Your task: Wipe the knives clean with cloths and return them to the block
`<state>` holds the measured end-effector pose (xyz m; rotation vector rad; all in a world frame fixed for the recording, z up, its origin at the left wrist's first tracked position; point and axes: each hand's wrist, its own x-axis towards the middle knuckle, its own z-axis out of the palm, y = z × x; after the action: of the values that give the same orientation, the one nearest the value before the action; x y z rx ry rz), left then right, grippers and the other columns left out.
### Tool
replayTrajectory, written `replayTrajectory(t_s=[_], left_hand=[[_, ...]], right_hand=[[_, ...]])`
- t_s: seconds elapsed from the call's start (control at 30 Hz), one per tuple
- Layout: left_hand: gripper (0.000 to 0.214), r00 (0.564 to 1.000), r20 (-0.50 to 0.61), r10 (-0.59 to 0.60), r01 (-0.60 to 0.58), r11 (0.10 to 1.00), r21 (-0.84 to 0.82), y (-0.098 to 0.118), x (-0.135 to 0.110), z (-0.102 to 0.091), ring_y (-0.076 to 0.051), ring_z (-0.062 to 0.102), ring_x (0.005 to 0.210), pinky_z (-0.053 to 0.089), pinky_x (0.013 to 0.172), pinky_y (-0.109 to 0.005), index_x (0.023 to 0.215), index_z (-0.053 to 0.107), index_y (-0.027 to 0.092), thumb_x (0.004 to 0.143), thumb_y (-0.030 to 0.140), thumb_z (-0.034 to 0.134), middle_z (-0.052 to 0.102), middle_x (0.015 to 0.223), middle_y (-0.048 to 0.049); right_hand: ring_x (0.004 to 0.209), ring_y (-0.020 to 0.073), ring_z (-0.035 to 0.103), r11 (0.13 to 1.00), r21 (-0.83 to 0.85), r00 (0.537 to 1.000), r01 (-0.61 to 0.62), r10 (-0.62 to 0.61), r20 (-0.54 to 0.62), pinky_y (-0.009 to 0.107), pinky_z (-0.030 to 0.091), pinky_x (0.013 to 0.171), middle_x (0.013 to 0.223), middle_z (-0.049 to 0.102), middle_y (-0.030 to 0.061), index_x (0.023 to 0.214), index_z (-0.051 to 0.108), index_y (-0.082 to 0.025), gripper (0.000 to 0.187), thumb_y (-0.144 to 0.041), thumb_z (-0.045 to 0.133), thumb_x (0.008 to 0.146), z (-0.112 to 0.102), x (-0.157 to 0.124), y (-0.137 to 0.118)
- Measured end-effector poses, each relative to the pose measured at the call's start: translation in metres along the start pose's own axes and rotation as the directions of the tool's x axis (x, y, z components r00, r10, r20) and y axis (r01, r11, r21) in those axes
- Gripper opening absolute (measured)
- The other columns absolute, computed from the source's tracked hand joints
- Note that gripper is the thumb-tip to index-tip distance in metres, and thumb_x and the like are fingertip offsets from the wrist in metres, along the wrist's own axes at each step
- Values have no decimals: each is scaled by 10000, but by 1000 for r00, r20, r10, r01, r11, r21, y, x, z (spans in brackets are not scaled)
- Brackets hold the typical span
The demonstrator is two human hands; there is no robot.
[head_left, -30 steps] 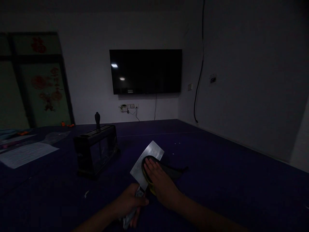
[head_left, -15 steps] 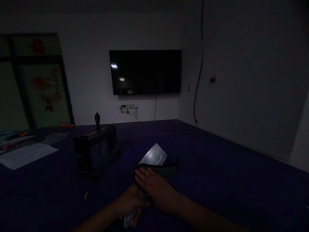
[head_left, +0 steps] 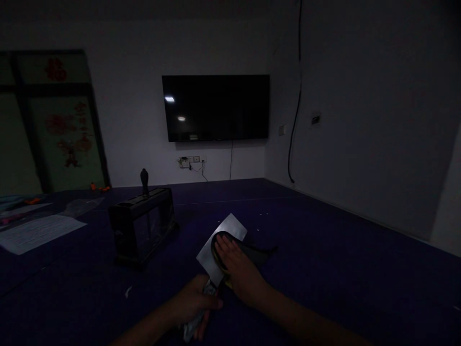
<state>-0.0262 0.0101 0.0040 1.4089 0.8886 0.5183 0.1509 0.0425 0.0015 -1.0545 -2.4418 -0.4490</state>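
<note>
My left hand [head_left: 194, 302] is closed around the patterned handle of a cleaver [head_left: 205, 257], whose broad, shiny blade points up and away from me. Over the blade lies a dark grey cloth [head_left: 256, 253] with a black edge and a bit of yellow showing underneath. My right hand [head_left: 239, 276] presses this cloth against the blade, its fingers laid close together on top. Blade corners show beyond the cloth on the far side and on the left. The cloth's tail trails off to the right.
Left of my hands stands a black frame-like stand [head_left: 142, 221] with a knob on top. Farther left lie a printed sheet [head_left: 41, 233] and clear plastic wrap [head_left: 81, 206]. A white scrap [head_left: 128, 291] sits on the dark blue surface [head_left: 324, 269]. A television [head_left: 218, 108] hangs on the wall.
My right hand and the cloth have slid slightly to the right across the blade, and the cloth's near-left part has uncovered more of it. My left hand keeps its hold on the handle.
</note>
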Motion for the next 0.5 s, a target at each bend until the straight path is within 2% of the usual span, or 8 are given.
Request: replayTrajectory(t_s=[0.13,0.27,0.33,0.5], left_hand=[[247,1000,-1,-14,14,1000,7,1,1,1,-86,397,237,257,291,-149,811,468,151,616,268,565,493,367,71],[250,999,27,-34,33,999,36,3,2,2,-86,395,236,254,300,-156,859,495,118,644,237,538,521,390,50],[328,999,23,-38,37,999,37,2,3,2,-80,391,237,252,310,-154,958,479,100,655,217,524,532,402,48],[619,1000,-14,-2,2,1000,-6,-3,6,4,-106,415,247,252,308,-155,1202,292,77,636,199,512,542,407,54]], right_hand=[[1352,212,-25,999,-28,999,35,-35,13,432,179,1097,1491,35,77,1416,62,-109,885,16,433,622,-7,-1,-5],[1354,199,-23,990,-3,989,138,-138,56,426,151,1103,1491,48,57,1417,79,-118,857,13,411,638,-19,0,-14],[1354,201,-24,982,31,979,185,-186,77,425,138,1104,1490,43,56,1417,85,-116,840,-14,427,657,-22,1,-17],[1355,194,-30,963,95,961,250,-259,92,416,125,1105,1491,27,50,1417,89,-115,809,-87,466,702,-26,2,-18]])
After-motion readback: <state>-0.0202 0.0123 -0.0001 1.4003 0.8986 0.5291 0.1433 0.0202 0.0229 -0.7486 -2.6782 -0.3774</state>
